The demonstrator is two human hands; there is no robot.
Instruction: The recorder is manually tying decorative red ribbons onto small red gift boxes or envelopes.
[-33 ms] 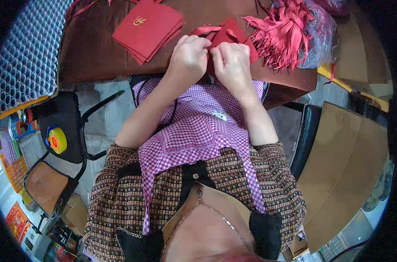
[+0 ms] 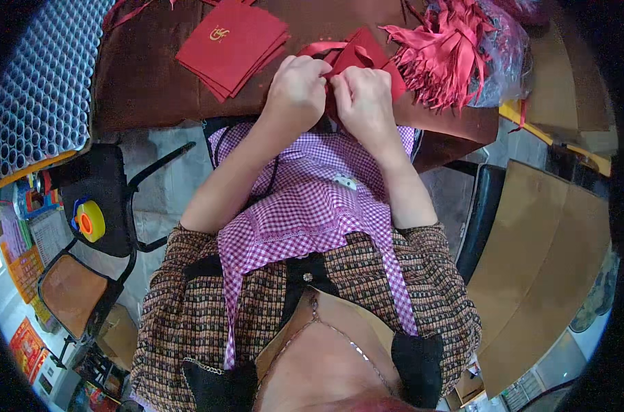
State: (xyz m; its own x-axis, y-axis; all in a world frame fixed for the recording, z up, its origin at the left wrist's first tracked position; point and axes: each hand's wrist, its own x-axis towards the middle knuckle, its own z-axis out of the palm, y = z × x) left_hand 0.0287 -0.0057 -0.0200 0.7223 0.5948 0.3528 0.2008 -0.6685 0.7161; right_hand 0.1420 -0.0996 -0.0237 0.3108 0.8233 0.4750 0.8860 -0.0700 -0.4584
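Observation:
My left hand and my right hand are close together at the table's near edge, both with curled, pinching fingers. Between and beyond them lies a red card, set cornerwise and partly covered by the hands. A red satin ribbon loops across that card and runs down to my fingers; its ends are hidden there. To the left rests a stack of red cards, the top one bearing a gold mark. Right of my hands, a bundle of red ribbons spills from a clear plastic bag.
A brown cloth covers the table. At far left is a surface patterned with rows of rings. A black chair holds a yellow tape roll. Large cardboard sheets lean at right, near a black seat edge.

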